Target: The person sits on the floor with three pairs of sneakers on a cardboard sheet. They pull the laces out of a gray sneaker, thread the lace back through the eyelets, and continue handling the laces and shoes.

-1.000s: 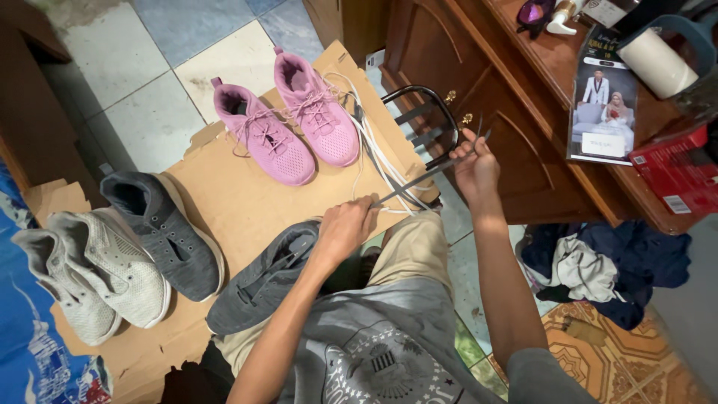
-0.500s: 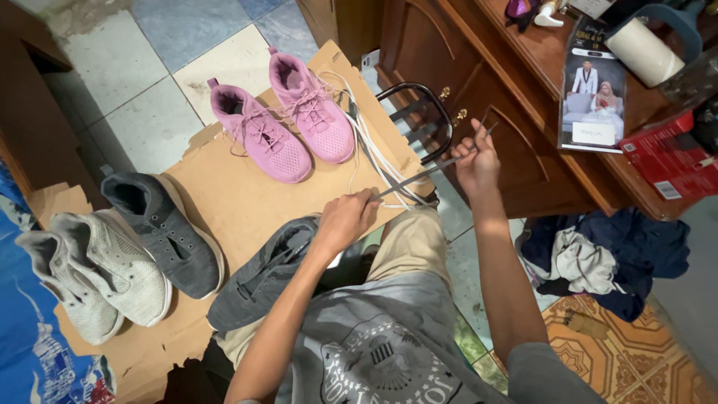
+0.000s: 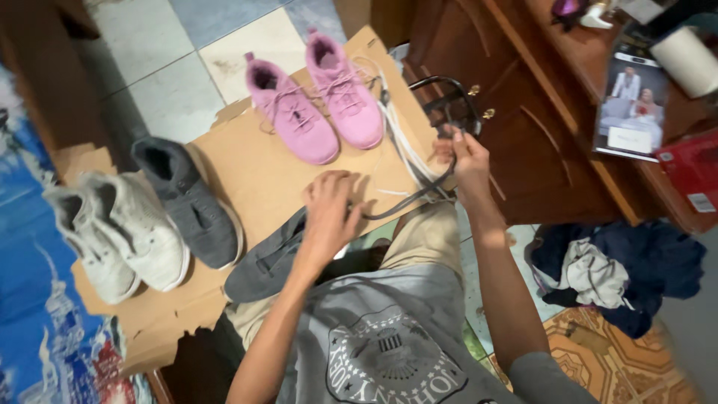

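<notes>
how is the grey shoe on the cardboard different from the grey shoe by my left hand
The grey shoe on the cardboard stands upright, apart from both hands, beside the white shoes. The grey shoe on the lap lies tipped over at the cardboard's edge, touched by the left hand. A dark lace runs from it to the right hand; the other's lacing is too blurred to tell. Both look alike in dark grey colour and shape.
</notes>
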A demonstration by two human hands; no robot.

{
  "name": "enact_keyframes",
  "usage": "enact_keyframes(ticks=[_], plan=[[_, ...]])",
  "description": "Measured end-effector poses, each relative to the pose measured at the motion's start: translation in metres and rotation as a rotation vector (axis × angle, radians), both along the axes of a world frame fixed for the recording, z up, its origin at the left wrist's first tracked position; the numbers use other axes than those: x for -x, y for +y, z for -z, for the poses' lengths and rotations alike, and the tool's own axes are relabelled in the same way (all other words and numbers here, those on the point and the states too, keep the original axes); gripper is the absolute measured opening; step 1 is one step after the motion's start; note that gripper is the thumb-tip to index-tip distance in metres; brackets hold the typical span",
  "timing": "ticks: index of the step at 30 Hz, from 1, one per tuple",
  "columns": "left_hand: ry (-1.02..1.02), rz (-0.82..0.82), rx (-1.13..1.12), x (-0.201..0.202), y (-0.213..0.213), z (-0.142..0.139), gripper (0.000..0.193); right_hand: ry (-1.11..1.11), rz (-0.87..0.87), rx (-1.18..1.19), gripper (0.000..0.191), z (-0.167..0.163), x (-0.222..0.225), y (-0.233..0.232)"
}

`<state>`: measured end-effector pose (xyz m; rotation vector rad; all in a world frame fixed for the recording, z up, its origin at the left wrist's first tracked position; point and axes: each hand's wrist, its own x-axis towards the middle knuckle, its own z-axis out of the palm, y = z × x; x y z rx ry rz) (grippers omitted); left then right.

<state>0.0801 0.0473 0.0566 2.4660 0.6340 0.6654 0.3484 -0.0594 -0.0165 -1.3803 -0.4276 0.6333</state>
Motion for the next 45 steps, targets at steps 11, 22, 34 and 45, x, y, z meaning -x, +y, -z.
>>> enact_keyframes(ticks=[11, 22, 34, 45], plan=[[-0.081, -0.606, 0.273, 0.15, -0.005, 0.008, 0.01, -0.771, -0.184, 0.131, 0.026, -0.058, 0.096, 0.028], [-0.234, -0.783, 0.472, 0.17, -0.03, 0.061, 0.013, -1.208, -0.432, 0.153, 0.018, -0.046, 0.186, 0.028], [-0.21, -0.724, 0.387, 0.141, -0.027, 0.067, 0.015, -1.263, -0.438, 0.149, 0.016, -0.037, 0.184, 0.027], [-0.186, -0.695, 0.217, 0.144, -0.038, 0.05, 0.021, -0.63, -0.475, 0.132, 0.023, -0.014, 0.136, 0.028]])
